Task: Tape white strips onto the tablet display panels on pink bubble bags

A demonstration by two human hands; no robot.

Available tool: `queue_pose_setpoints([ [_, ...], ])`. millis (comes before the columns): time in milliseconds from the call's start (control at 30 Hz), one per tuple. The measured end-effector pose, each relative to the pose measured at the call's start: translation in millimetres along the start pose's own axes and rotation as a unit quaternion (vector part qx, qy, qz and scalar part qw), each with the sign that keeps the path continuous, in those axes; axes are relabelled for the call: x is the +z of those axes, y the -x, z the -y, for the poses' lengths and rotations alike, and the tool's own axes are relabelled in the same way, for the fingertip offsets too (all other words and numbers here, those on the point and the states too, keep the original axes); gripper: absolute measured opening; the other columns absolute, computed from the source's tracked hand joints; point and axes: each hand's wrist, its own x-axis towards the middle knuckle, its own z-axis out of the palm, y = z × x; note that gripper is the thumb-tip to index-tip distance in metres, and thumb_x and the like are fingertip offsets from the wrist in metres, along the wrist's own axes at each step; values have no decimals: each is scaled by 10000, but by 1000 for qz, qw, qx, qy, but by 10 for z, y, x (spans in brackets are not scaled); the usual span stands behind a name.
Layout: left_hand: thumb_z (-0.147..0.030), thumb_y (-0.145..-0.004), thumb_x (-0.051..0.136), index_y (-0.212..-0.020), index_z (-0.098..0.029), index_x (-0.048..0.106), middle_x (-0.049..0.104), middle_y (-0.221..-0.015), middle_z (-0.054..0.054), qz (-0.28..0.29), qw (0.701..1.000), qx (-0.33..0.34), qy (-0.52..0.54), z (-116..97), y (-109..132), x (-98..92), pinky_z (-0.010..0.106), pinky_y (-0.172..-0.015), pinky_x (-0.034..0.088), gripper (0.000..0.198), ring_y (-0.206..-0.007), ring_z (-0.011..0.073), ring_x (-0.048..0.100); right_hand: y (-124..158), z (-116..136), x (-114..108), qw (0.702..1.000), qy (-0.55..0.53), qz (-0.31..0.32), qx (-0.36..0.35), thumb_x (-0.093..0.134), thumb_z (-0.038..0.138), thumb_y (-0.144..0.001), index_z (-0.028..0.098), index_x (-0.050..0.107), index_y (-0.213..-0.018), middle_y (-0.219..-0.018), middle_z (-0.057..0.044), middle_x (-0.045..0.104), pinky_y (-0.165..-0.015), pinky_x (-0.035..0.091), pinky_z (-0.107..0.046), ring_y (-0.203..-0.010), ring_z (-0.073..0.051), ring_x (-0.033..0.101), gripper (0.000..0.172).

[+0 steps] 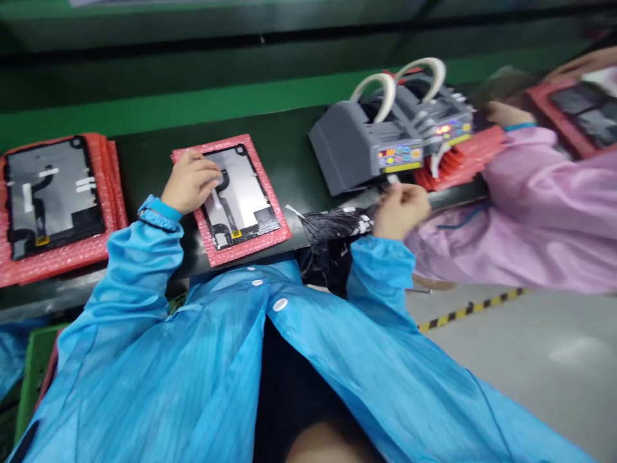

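My left hand (191, 182) rests over the left edge of a tablet screen panel (245, 193), its fingers bent and drawn together near a black flex cable (226, 215). What its fingertips hold, if anything, is hidden. The panel lies back side up on a pink bubble-wrap bag (216, 256). My right hand (403, 209) is at the front outlet of a grey tape dispenser (344, 145), thumb and finger pinched on a short whitish piece of tape (393, 180). Below and left of that hand lies a bundle of black cables (332, 225) with white ends.
At the left, another screen panel (67, 186) lies on stacked pink bubble-wrap bags (113, 186). A second tape dispenser (441, 119) stands behind the first. At the right, a co-worker's pink sleeve (544, 199) reaches close to my right arm, beside red bags (482, 154).
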Motion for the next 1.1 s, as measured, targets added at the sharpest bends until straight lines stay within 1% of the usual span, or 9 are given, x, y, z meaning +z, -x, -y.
queue_pose_setpoints([
  [67, -418, -849, 556, -943, -284, 770, 735, -1111, 61, 27, 999, -9, 37, 71, -4, 42, 567, -1125, 291, 270, -1233, 323, 533, 151, 136, -62, 998, -7, 40, -52, 625, 332, -849, 258, 512, -660, -598, 2, 546, -673, 477, -332, -569, -155, 526, 232],
  [167, -443, -789, 669, -932, -289, 773, 734, -1149, 58, 54, 994, -33, 84, 134, 13, 97, 556, -1158, 232, 234, -1327, 346, 467, 388, 359, 93, 964, -93, 240, -64, 645, 415, -840, 244, 568, -689, -588, -1, 551, -516, 398, -283, -496, -121, 475, 241],
  [267, -453, -751, 738, -976, -306, 768, 718, -1218, 40, 72, 992, -44, 94, 165, 37, 147, 570, -1178, 162, 271, -1395, 366, 391, 602, 568, 607, 891, -106, 439, -56, 678, 494, -830, 222, 553, -688, -543, 34, 503, -483, 380, -237, -461, -85, 431, 331],
  [400, -447, -793, 704, -1133, -308, 739, 606, -1418, 34, 99, 993, -16, 55, 218, 72, 204, 579, -1183, 106, 369, -1429, 391, 321, 766, 752, 1426, 814, -40, 575, -63, 708, 386, -839, 205, 510, -647, -499, 66, 429, -536, 395, -219, -472, -66, 401, 329],
  [467, -483, -822, 663, -1174, -320, 720, 566, -1461, 23, 106, 993, -11, 47, 243, 83, 227, 582, -1181, 92, 392, -1428, 389, 311, 814, 800, 1697, 792, 0, 602, -96, 693, 289, -836, 193, 520, -623, -491, 64, 427, -574, 402, -223, -497, -72, 411, 291],
  [567, -561, -822, 633, -1153, -341, 709, 575, -1445, -15, 106, 992, -23, 68, 250, 90, 248, 594, -1182, 65, 405, -1428, 367, 293, 867, 836, 1876, 773, 62, 614, -149, 626, 200, -838, 173, 564, -622, -519, 41, 483, -642, 424, -244, -550, -98, 467, 226],
  [700, -581, -748, 711, -1035, -335, 725, 646, -1330, -11, 84, 985, -53, 138, 201, 81, 234, 592, -1187, 56, 378, -1405, 355, 316, 902, 841, 1902, 758, 151, 605, -191, 563, 220, -862, 173, 619, -687, -596, 1, 567, -711, 461, -280, -610, -136, 533, 190],
  [900, -422, -670, 827, -930, -306, 747, 708, -1134, 51, 35, 968, -100, 226, 136, 59, 201, 599, -1181, 105, 296, -1376, 390, 382, 934, 814, 1933, 751, 224, 558, -271, 562, 297, -870, 172, 681, -783, -759, -67, 686, -825, 496, -315, -811, -202, 627, 194],
  [1100, -414, -720, 797, -1067, -262, 744, 667, -1302, 68, 62, 982, -55, 170, 159, 75, 224, 618, -1176, 48, 383, -1387, 410, 356, 975, 846, 1960, 744, 255, 549, -281, 547, 339, -889, 176, 695, -810, -810, -96, 702, -881, 504, -346, -911, -241, 652, 234],
])
